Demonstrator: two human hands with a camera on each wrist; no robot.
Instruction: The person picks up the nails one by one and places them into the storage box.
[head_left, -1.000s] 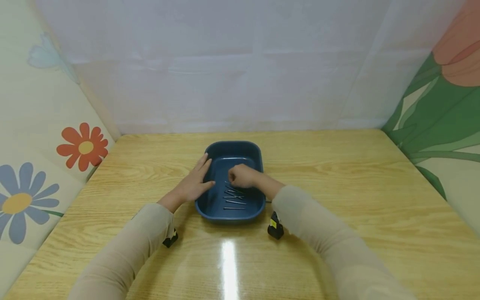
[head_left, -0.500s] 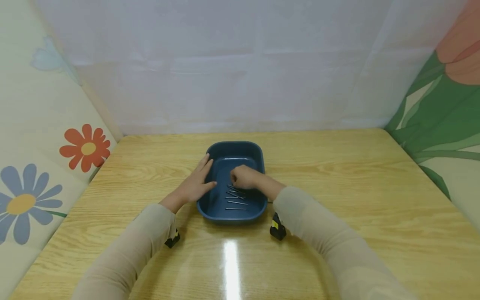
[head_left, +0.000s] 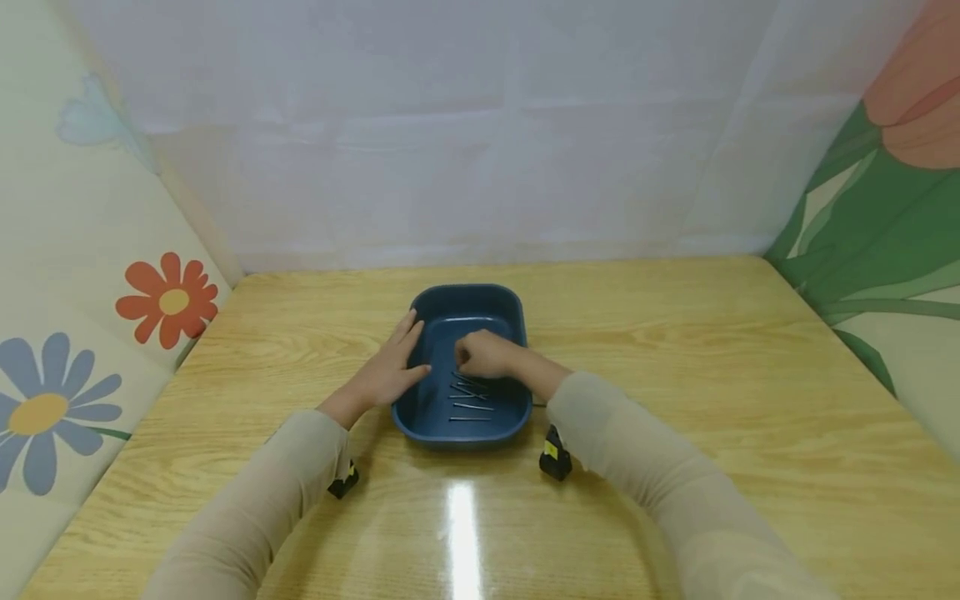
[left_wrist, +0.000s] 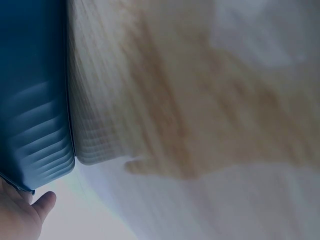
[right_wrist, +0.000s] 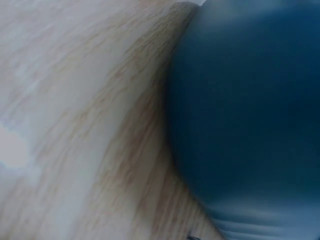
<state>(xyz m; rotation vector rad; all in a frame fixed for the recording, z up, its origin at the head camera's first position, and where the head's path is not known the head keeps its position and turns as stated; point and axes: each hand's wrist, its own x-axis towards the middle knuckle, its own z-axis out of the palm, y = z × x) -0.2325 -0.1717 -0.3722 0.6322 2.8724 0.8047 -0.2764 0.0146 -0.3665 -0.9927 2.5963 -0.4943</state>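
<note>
My left hand [head_left: 384, 372] lies along the left rim of a blue rectangular tray [head_left: 468, 439], fingers straight and spread, thumb over the inside. The left wrist view shows that hand [left_wrist: 20, 217] at the rim, beside the ribbed outer wall of the tray [left_wrist: 35, 120]. Several thin metal nails [head_left: 471, 407] lie on the tray floor, some crossing one another. Over the far end of these nails is my right hand [head_left: 486, 354], its fingers curled downward. Its fingertips are hidden, and I cannot tell whether they pinch a nail. In the right wrist view the tray wall [right_wrist: 240, 110] fills the right side.
The tray stands on a wood-grain table [head_left: 675, 350]. Behind it hangs a white cloth [head_left: 480, 133], with flower-printed panels at left and right. Black wrist devices hang under the left sleeve [head_left: 255, 492] and the right sleeve [head_left: 637, 450].
A nail end that showed beside the right fingertips a second ago now lies slightly nearer the other nails. Both hands stay in almost the same place; the view shifts slightly.
</note>
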